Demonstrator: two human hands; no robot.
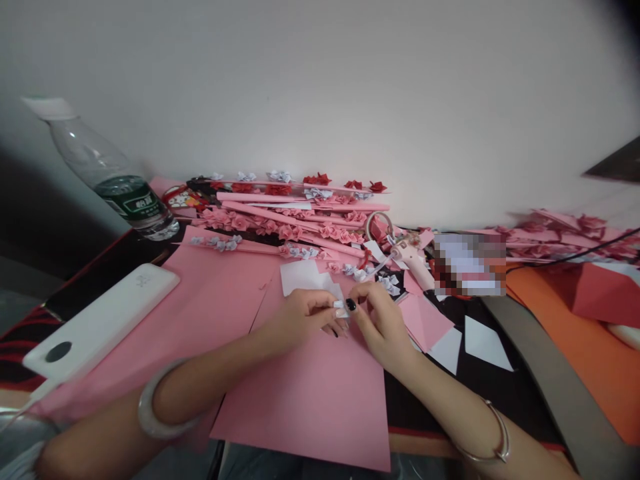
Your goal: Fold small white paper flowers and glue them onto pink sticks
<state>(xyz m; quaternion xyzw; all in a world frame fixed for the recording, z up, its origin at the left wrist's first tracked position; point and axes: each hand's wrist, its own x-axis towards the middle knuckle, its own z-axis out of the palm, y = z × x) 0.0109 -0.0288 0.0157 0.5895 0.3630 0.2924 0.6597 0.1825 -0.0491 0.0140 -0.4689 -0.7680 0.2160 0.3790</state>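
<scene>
My left hand (307,313) and my right hand (383,327) meet above a large pink paper sheet (310,413). Between their fingertips is a small piece of white paper (345,311), pinched from both sides. Its exact fold is mostly covered by the fingers. Just behind the hands lie white paper squares (300,275) on the pink sheet. Close to the right hand are pink paper squares (430,320) and a loose white paper square (487,343). A pink glue gun (415,261) rests behind the right hand.
A water bottle (117,173) and a white power bank (103,320) stand and lie at left. Pink paper stems with folded flowers (280,227) pile along the wall. A roll of tape (379,227), a blurred-out phone (470,263) and orange paper (575,347) are rightward.
</scene>
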